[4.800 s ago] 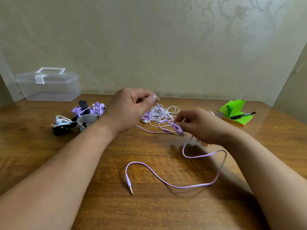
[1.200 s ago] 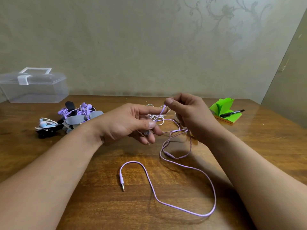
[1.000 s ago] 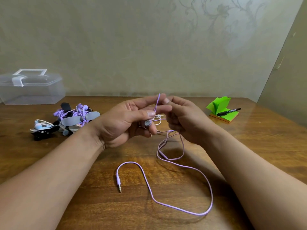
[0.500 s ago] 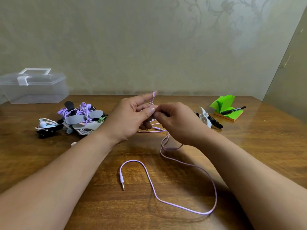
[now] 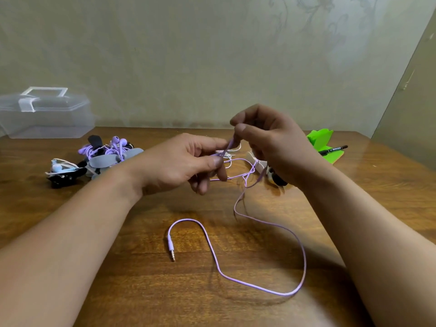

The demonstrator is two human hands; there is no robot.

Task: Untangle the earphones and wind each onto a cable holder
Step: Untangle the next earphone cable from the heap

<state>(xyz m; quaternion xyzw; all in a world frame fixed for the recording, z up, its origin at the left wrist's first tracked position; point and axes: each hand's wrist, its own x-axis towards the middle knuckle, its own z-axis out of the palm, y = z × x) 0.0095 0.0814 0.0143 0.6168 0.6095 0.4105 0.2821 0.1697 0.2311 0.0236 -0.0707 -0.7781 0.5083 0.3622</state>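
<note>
The left hand [image 5: 179, 161] and right hand [image 5: 271, 142] each pinch the purple earphone cable [image 5: 259, 287]. A clear lidded box [image 5: 44, 114] stands well left of the left hand; contents indiscernible.

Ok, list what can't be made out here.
All head view.
The purple earphone cable: earbud ends hidden between left hand and right hand.
The white earphones: mostly behind both hands.
The cable holder: largely covered by the right hand.
The clear box: cut by the left edge.
The pen: print too small.

Soft, even light with pale glare on the table [image 5: 387, 178], right hand [image 5: 273, 145] motion-blurred, edges bowed outward.
</note>
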